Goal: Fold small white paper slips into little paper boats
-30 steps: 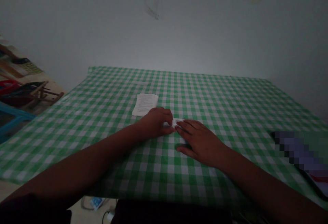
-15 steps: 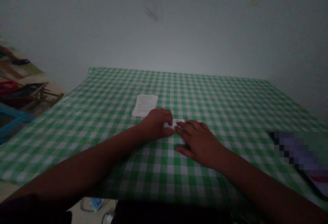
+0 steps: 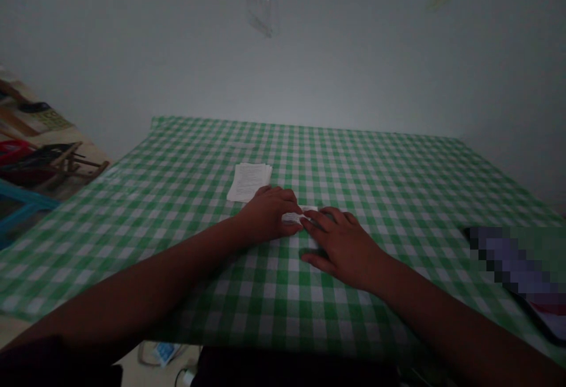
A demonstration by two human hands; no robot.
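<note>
A small folded sheet of printed paper [image 3: 292, 217] lies on the checked tablecloth between my two hands. My left hand [image 3: 272, 213] is curled over its left end, thumb along the near edge and index finger reaching across the top. From the right, my right hand [image 3: 338, 242] rests with fingers spread, the fingertips touching the paper and the thumb apart on the cloth. Both hands cover much of the sheet. Just beyond my left hand sits a stack of printed paper sheets [image 3: 250, 180], partly hidden by the knuckles.
A green and white checked tablecloth [image 3: 375, 180] covers the table, which meets a plain wall [image 3: 331, 68]. At the right edge lies a dark-rimmed device with a blurred screen [image 3: 517, 269]. A blue frame [image 3: 26, 204] stands off the table's left side.
My left index finger has stretched out over the folded paper, and the paper's near part looks slightly more raised. My right hand has hardly moved.
</note>
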